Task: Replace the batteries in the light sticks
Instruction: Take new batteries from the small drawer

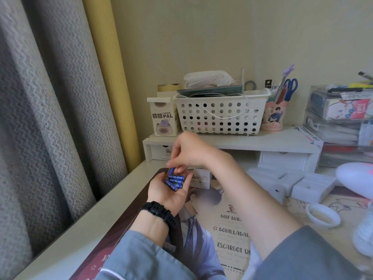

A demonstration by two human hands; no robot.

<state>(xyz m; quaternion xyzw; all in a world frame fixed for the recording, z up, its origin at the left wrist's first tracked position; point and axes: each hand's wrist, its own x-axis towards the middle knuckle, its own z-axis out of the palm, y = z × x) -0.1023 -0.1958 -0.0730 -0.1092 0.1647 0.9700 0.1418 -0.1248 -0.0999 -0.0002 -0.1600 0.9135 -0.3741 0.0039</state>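
The person's left hand [167, 191] lies palm up over the near left part of the bench [113, 195], fingers curled loosely upward to cup a small heap of blue batteries [175, 183]. A black watch [159, 211] is strapped to that wrist, and a grey-blue sleeve covers the forearm below it.

The right hand [186, 152] reaches across from the right and hangs just above the left palm, wrist bent down. Its fingertips pinch the top battery [172, 170], which still touches the heap.

Under both hands lies a printed bench mat [232, 231] with a drawn figure and menu words. Well off to the right of the hands, at the frame edge, is a pale rounded light stick [355, 175] with a pink patch, and nearer the person a white ring [323, 215] lies on the mat.

Beyond the hands a white shelf riser [232, 141] carries a cat-printed carton [163, 120], a white perforated basket [222, 118] and a pen cup [274, 117] holding blue scissors. To the left of the hands hangs a grey curtain [50, 118].
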